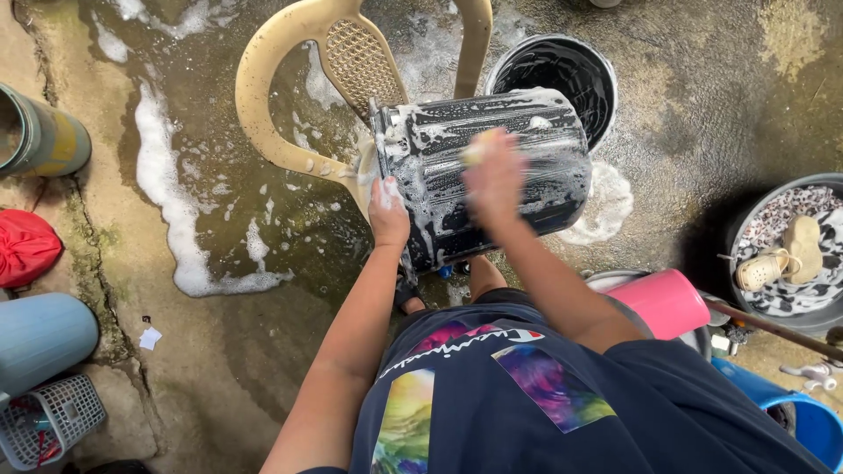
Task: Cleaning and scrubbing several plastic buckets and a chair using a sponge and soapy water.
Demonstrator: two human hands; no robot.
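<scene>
Looks like an outdoor wash area behind a house, a backyard kind of spot. Rough wet concrete floor [263, 351] with soap foam [167, 193] running across it and moss in the cracks. Plastic buckets and basins all around, a beige plastic chair [290, 53], a small laundry-type basket [48, 421], and a basin [821, 307] with shoes soaking in it.

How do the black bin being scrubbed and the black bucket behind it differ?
The black bin lies tipped on its side against the plastic chair; the black bucket stands upright on the wet ground. The bin is coated in soap foam, the bucket mostly bare. The left hand steadies the bin and the right hand scrubs it; nobody touches the bucket. Both are black.
</scene>
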